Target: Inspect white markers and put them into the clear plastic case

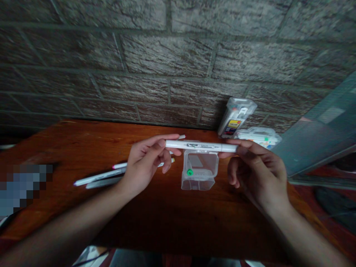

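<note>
A white marker pen (201,145) with black printing is held level above the table. My left hand (147,161) pinches its left end between thumb and fingers. The thumb and index finger of my right hand (257,170) grip the right end. Below the marker stands a clear plastic case (198,181), lid up, with a green-ended marker (190,172) inside. Several other markers (101,176) lie on the table beside and behind my left hand, partly hidden by it.
On the wooden table (155,218), a tall clear case (236,116) with a yellow label leans near the stone wall (167,55). Next to it is another clear case (260,137) holding markers. A glass panel (325,122) stands at the right. A blurred patch covers something at the left.
</note>
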### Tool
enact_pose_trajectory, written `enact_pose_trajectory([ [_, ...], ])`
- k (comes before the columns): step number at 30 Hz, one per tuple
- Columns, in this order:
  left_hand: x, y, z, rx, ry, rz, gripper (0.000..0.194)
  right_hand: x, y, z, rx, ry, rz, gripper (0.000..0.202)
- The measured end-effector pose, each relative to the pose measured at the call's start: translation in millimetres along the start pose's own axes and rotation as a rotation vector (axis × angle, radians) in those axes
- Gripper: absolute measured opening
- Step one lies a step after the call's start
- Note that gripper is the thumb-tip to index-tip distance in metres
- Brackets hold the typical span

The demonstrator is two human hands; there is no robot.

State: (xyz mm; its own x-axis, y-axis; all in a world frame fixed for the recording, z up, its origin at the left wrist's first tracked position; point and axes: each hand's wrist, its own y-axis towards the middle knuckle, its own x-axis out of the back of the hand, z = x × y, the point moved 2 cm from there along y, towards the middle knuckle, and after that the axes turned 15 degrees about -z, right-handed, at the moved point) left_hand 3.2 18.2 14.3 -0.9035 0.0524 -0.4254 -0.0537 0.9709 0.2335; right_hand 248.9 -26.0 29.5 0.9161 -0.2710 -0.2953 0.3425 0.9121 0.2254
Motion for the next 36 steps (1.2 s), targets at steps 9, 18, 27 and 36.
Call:
enact_pose_trajectory([
  [9,-0.2,-0.1,0.8,0.014,0.026,-0.006,0.024,-1.2,0.9,1.1,0.029,-0.019,0.008,0.013],
  [18,-2.2,-0.2,-3.0,0.104,-0.028,-0.01,0.03,-0.9,0.0,3.2,-0.025,-0.016,0.01,0.016],
  [27,-3.8,-0.5,-5.9,0.173,-0.091,0.028,0.027,-0.2,0.0,2.9,-0.049,0.046,0.013,0.018],
  [36,-4.1,-0.4,-6.7,0.2,-0.076,0.021,0.026,0.4,1.4,2.5,-0.047,0.03,0.014,0.02],
])
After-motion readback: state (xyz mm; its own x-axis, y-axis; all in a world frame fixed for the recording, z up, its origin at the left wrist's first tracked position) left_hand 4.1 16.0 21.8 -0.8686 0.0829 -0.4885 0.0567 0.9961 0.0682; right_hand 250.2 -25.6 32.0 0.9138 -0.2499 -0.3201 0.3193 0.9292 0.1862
